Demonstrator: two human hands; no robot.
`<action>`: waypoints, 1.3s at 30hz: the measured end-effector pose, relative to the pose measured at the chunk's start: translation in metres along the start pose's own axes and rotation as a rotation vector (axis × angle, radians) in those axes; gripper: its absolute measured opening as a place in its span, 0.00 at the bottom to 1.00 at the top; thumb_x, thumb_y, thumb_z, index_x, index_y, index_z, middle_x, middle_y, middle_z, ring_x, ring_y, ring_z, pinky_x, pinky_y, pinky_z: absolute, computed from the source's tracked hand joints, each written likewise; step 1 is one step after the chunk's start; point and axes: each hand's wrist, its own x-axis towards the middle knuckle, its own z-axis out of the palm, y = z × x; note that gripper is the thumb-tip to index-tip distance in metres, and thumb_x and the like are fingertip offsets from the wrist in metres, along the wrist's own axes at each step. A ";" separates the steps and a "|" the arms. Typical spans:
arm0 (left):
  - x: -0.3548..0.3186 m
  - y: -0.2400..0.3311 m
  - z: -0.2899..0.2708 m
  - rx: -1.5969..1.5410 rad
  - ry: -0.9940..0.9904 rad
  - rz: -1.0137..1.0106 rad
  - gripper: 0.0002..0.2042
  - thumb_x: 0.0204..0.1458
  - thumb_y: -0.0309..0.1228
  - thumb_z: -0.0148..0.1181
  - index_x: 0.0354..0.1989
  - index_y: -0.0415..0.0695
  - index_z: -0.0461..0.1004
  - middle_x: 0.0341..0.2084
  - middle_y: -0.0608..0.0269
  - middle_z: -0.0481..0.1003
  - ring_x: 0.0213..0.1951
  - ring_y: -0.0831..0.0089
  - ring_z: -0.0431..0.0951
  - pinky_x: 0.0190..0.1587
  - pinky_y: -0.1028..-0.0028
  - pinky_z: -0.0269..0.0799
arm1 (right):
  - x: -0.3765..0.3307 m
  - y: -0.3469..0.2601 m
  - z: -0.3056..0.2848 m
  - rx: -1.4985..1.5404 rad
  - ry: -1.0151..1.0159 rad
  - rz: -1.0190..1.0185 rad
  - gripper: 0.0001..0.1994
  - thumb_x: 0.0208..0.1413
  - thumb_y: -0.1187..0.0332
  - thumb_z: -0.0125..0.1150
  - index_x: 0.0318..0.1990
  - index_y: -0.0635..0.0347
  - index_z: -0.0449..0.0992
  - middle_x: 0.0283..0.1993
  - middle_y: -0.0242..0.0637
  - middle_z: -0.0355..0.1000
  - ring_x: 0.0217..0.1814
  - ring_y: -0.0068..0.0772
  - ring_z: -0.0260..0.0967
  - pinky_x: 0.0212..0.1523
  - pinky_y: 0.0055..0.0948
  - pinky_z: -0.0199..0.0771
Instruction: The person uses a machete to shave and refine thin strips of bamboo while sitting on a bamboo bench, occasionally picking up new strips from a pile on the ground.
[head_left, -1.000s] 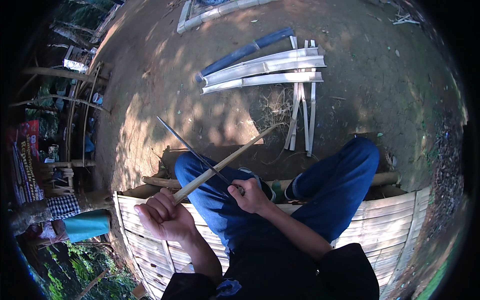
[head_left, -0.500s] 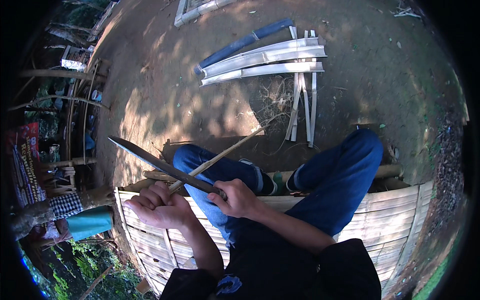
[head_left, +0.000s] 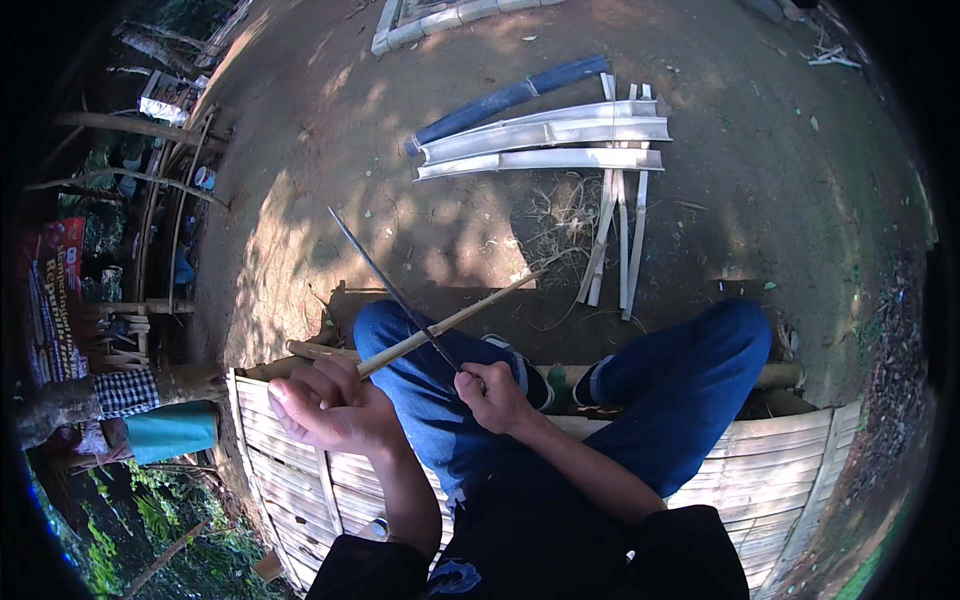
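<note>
My left hand [head_left: 335, 405] is closed around the near end of a thin bamboo strip [head_left: 470, 311], which slants away to the right over my left knee. My right hand [head_left: 495, 397] grips the handle of a long machete [head_left: 385, 282]. The machete's dark blade points forward and left, its narrow edge toward me, and crosses the strip a little beyond my left hand. Whether blade and strip touch, I cannot tell. The handle is mostly covered by my right fingers.
I sit on a slatted bamboo bench [head_left: 765, 450], legs bent in blue jeans [head_left: 660, 400]. On the dirt ground ahead lie split bamboo halves [head_left: 545, 133], a dark bamboo pole [head_left: 510, 100], narrow strips [head_left: 637, 240] and curly shavings [head_left: 560, 215]. A teal cloth [head_left: 172, 432] hangs at the left.
The machete has swung from pointing left to pointing more forward, its blade turned edge-on. My right hand has shifted slightly right. The whole view has tilted a little.
</note>
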 end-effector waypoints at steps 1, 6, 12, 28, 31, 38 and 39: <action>0.001 -0.002 0.001 -0.007 -0.026 0.000 0.20 0.64 0.34 0.42 0.17 0.50 0.50 0.10 0.74 0.47 0.11 0.83 0.43 0.14 0.79 0.40 | 0.001 -0.001 0.002 0.021 -0.007 -0.016 0.20 0.60 0.61 0.51 0.21 0.69 0.68 0.11 0.44 0.58 0.11 0.36 0.59 0.17 0.32 0.56; 0.017 -0.009 0.000 -0.054 -0.098 0.015 0.16 0.62 0.28 0.43 0.20 0.49 0.51 0.10 0.73 0.49 0.11 0.84 0.44 0.15 0.78 0.41 | -0.001 0.031 0.001 -0.046 0.016 -0.026 0.19 0.59 0.60 0.52 0.22 0.69 0.70 0.12 0.45 0.60 0.13 0.38 0.64 0.18 0.32 0.58; 0.026 -0.014 -0.011 -0.011 -0.011 0.022 0.09 0.63 0.32 0.46 0.38 0.38 0.67 0.11 0.74 0.50 0.13 0.85 0.46 0.16 0.80 0.43 | -0.002 0.007 0.014 -0.010 -0.007 0.044 0.16 0.60 0.64 0.52 0.24 0.68 0.70 0.12 0.45 0.61 0.13 0.38 0.64 0.18 0.32 0.58; 0.018 -0.018 -0.003 0.010 -0.370 -0.098 0.21 0.64 0.49 0.40 0.34 0.42 0.66 0.10 0.72 0.53 0.13 0.82 0.49 0.19 0.78 0.47 | -0.006 0.009 -0.031 -0.034 -0.059 0.152 0.21 0.64 0.60 0.45 0.22 0.66 0.70 0.14 0.32 0.63 0.17 0.19 0.60 0.20 0.25 0.59; 0.017 -0.014 -0.003 -0.001 -0.376 -0.157 0.24 0.63 0.49 0.40 0.22 0.41 0.64 0.10 0.69 0.54 0.15 0.79 0.50 0.21 0.76 0.49 | 0.000 0.005 -0.027 -0.011 -0.042 0.140 0.22 0.65 0.60 0.43 0.20 0.64 0.68 0.13 0.31 0.62 0.16 0.18 0.59 0.18 0.23 0.57; 0.015 -0.022 -0.004 0.001 -0.312 -0.074 0.24 0.64 0.47 0.42 0.21 0.41 0.64 0.11 0.70 0.54 0.13 0.80 0.49 0.18 0.77 0.45 | 0.009 -0.017 -0.009 0.120 -0.019 0.183 0.21 0.64 0.63 0.45 0.19 0.65 0.68 0.13 0.35 0.63 0.16 0.23 0.61 0.20 0.26 0.59; 0.015 -0.022 -0.004 0.008 -0.318 -0.067 0.24 0.64 0.47 0.42 0.21 0.41 0.64 0.11 0.70 0.54 0.13 0.80 0.49 0.17 0.77 0.44 | 0.009 -0.019 -0.006 0.135 -0.018 0.173 0.21 0.64 0.64 0.45 0.19 0.65 0.68 0.13 0.35 0.63 0.16 0.23 0.60 0.20 0.26 0.59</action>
